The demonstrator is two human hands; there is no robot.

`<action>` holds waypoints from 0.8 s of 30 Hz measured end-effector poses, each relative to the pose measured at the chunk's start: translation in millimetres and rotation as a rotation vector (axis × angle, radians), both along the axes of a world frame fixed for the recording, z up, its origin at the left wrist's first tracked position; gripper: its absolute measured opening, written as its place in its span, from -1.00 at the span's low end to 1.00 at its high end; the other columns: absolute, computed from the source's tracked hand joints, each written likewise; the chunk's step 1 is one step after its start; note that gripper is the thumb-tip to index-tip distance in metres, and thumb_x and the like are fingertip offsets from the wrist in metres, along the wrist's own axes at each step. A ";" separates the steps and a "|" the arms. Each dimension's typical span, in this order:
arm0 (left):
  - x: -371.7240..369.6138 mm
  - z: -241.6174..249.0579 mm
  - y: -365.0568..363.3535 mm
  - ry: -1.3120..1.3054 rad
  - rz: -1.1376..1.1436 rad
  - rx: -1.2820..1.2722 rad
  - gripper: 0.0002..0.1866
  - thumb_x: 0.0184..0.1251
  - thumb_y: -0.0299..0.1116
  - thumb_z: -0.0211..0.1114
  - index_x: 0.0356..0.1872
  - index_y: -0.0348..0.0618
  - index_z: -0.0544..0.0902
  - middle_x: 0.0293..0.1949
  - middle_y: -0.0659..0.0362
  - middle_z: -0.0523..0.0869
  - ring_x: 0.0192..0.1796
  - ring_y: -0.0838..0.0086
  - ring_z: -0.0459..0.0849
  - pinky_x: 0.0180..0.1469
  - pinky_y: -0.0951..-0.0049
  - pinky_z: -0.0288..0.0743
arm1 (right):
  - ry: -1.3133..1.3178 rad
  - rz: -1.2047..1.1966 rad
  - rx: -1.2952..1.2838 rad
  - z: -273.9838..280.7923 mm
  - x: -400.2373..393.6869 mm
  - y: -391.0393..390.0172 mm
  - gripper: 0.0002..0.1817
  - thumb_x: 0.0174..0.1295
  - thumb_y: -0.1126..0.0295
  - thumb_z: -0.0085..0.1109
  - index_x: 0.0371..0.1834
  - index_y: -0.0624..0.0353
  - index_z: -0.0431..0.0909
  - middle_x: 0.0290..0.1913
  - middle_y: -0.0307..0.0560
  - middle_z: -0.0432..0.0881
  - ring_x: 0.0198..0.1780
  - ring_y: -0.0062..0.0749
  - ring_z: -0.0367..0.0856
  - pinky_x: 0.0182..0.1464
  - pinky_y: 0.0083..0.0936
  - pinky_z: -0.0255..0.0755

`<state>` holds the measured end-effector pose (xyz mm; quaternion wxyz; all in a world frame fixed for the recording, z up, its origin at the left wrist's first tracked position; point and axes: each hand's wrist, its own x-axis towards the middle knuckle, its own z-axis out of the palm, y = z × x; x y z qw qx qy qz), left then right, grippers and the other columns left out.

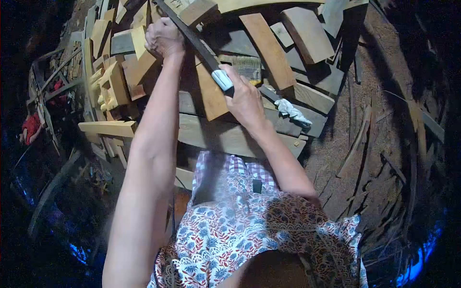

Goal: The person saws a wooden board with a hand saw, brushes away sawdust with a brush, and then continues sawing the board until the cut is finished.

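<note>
My right hand (245,98) is closed around the near end of a long, dark, narrow bar-shaped tool (197,43), where a pale blue-white piece (222,80) shows at the grip. The bar slants up and left over the wood to the top edge of the view; its exact kind is not clear. My left hand (164,38) is curled into a fist right beside the bar's far part, and what its fingers hold is hidden. Below the bar lies a flat wooden board (211,98). A wide brush (242,67) with pale bristles rests just beyond my right hand.
Wood blocks crowd the slatted bench: a long brown piece (269,50), a thick block (309,36), and a carved yellowish block (114,86) at left. A crumpled white wrapper (293,113) lies at right. Wood strips (357,139) litter the ground; a red cloth-like item (31,127) is far left.
</note>
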<state>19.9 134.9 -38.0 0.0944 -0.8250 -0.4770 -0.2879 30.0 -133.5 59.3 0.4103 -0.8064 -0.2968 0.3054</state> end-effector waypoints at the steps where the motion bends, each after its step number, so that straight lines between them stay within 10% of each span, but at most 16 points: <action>1: -2.6 -7.5 9.3 0.012 -0.005 0.003 -0.69 0.12 -0.21 0.01 -0.67 -0.12 0.57 -0.57 0.07 0.57 -0.50 0.17 0.53 -0.46 0.21 0.33 | 0.012 -0.005 0.003 0.9 -2.8 -8.1 -0.33 -0.08 0.63 0.18 0.20 0.01 0.30 -0.11 0.18 0.55 -0.07 0.10 0.54 -0.03 -0.20 0.43; 7: -3.7 -4.6 10.9 -0.004 -0.051 -0.066 -0.69 0.12 -0.15 0.03 -0.60 -0.08 0.64 -0.55 0.04 0.62 -0.50 0.15 0.56 -0.47 0.17 0.34 | 0.078 0.002 -0.023 23.8 -39.6 -113.5 -0.20 -0.12 0.70 0.19 0.26 -0.14 0.24 -0.23 0.15 0.52 -0.18 0.15 0.54 -0.15 -0.11 0.44; 24: -3.0 -3.2 13.3 -0.028 -0.044 -0.158 -0.70 0.11 -0.17 0.01 -0.57 -0.11 0.63 -0.43 0.01 0.64 -0.31 0.08 0.60 -0.34 0.05 0.38 | 0.005 0.008 0.124 -13.5 -0.3 -22.5 -0.35 -0.08 0.67 0.16 0.18 0.01 0.35 -0.09 0.19 0.55 -0.03 0.07 0.53 -0.02 -0.20 0.44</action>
